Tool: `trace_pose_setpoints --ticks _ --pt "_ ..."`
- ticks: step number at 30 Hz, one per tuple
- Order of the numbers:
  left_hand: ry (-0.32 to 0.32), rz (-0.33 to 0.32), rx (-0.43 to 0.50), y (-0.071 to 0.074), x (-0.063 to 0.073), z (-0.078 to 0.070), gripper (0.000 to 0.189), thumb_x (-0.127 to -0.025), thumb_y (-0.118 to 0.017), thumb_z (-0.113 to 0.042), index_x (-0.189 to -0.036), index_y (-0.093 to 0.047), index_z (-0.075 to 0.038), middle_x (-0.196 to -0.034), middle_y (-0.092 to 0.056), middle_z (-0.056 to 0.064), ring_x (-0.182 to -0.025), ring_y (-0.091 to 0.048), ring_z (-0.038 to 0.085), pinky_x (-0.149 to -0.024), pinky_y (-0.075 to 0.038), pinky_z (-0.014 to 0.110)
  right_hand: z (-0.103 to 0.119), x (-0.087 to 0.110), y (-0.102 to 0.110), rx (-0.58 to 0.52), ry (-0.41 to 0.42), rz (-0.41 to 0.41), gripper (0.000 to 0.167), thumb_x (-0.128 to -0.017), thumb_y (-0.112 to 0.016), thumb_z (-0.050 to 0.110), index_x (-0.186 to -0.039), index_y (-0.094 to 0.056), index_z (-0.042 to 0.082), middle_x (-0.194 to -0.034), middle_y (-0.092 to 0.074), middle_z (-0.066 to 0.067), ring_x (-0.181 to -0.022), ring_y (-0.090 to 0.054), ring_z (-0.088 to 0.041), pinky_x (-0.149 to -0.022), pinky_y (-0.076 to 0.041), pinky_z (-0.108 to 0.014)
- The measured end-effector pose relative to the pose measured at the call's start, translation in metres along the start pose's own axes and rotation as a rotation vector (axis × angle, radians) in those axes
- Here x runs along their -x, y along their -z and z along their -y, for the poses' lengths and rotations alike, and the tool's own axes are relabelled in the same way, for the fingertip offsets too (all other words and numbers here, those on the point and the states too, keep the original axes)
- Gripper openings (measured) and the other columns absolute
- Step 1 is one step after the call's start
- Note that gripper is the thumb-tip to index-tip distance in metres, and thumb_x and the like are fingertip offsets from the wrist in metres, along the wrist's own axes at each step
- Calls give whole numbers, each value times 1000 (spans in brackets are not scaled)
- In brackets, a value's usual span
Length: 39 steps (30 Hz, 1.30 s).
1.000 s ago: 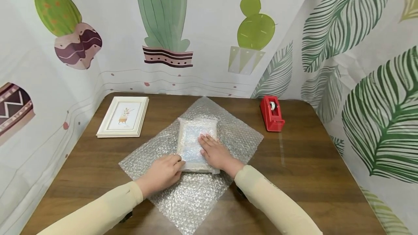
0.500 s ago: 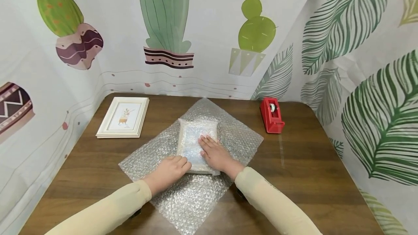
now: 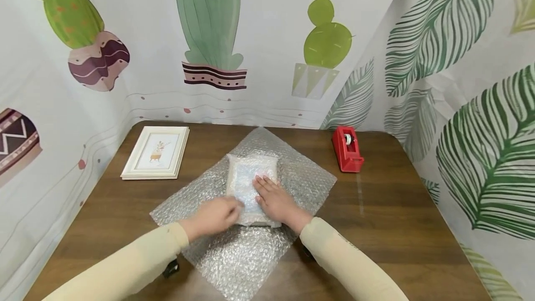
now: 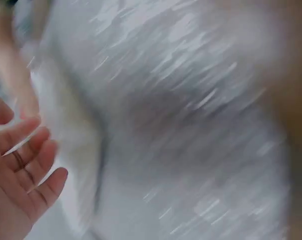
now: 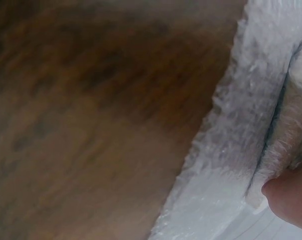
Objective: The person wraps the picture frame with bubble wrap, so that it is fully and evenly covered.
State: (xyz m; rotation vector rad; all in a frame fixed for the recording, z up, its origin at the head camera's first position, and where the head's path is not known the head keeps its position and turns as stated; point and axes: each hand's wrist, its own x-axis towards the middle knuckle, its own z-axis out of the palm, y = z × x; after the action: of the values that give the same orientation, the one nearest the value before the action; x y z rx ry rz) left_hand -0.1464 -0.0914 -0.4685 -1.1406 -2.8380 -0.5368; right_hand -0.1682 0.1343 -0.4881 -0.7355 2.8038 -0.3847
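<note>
A flat rectangular package wrapped in bubble wrap lies on a larger bubble wrap sheet, turned cornerwise on the table. My right hand rests on the package's right side with fingers laid straight across its top. My left hand, blurred by motion, is by the near left corner of the package. In the left wrist view the left hand's fingers are loosely bent and spread, with nothing between them. The right wrist view catches part of the right hand at the package edge.
A white picture frame lies at the back left of the wooden table. At the back right stands a red tape dispenser, a strip of clear tape trailing from it onto the table. Patterned cloth hangs behind.
My left hand moves along the package's near left corner, first rightward over it, then slightly back left and off it. The right hand keeps its place on the package.
</note>
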Motion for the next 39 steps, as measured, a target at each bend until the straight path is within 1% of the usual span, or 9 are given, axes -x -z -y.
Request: trace_pose_setpoints --ticks 4,8,11,14,23,29,32,37,39 --pt "128 60 79 23 -44 20 32 -103 -55 -9 -132 -65 0 -128 -71 20 -116 -69 36 -103 -56 49 -1 -1 -2 5 -4 -8 54 -111 -37 31 -161 -32 10 -171 -28 -9 -160 -23 -31 -129 -24 -57" --pt "166 148 114 25 -96 37 40 -106 -49 -9 -144 -55 2 -147 -58 22 -140 -54 39 -119 -42 52 -1 -2 -4 12 -13 5 54 -112 -36 31 -162 -31 11 -171 -26 -7 -161 -22 -30 -129 -24 -56" --pt "175 176 140 18 -127 44 40 -106 -49 -9 -144 -55 4 -146 -59 22 -140 -54 39 -120 -41 50 1 -3 -6 19 -7 3 54 -112 -37 31 -162 -31 11 -171 -27 -7 -161 -22 -29 -129 -25 -56" --pt "178 186 146 15 -146 48 36 -105 -53 -10 -137 -61 4 -140 -65 21 -134 -60 38 -116 -46 48 3 -3 -8 17 -1 -2 54 -112 -36 31 -162 -32 11 -171 -28 -7 -161 -22 -28 -129 -24 -56" --pt "223 275 137 6 -172 50 25 -97 -70 -17 -117 -73 -2 -117 -76 14 -109 -71 28 -100 -56 41 0 -1 -6 23 -19 -6 53 -112 -36 30 -161 -32 12 -171 -27 -6 -160 -23 -27 -129 -24 -56" --pt "171 266 124 11 -179 48 8 -91 -74 -9 -84 -72 -5 -85 -72 7 -77 -58 16 -79 -53 33 2 -1 -6 32 -27 -4 53 -111 -36 30 -162 -32 13 -171 -27 -4 -160 -23 -26 -129 -23 -55" --pt "150 277 115 13 -181 47 10 -91 -74 -10 -82 -73 -5 -83 -74 7 -76 -61 17 -79 -54 33 2 0 -6 38 -38 -4 53 -112 -36 30 -162 -32 13 -172 -26 -3 -161 -23 -25 -130 -23 -55" --pt "128 333 113 12 -181 52 19 -99 -66 -16 -98 -79 -2 -97 -79 11 -93 -71 24 -90 -57 38 2 0 -6 52 -49 -6 53 -111 -36 31 -162 -31 14 -171 -27 -3 -160 -24 -25 -130 -23 -54" --pt "129 360 126 11 -180 57 21 -100 -64 -18 -96 -78 -2 -93 -77 9 -88 -69 21 -87 -57 35 3 1 -6 53 -53 -1 54 -111 -36 31 -162 -31 15 -171 -27 -3 -160 -24 -25 -130 -24 -54"
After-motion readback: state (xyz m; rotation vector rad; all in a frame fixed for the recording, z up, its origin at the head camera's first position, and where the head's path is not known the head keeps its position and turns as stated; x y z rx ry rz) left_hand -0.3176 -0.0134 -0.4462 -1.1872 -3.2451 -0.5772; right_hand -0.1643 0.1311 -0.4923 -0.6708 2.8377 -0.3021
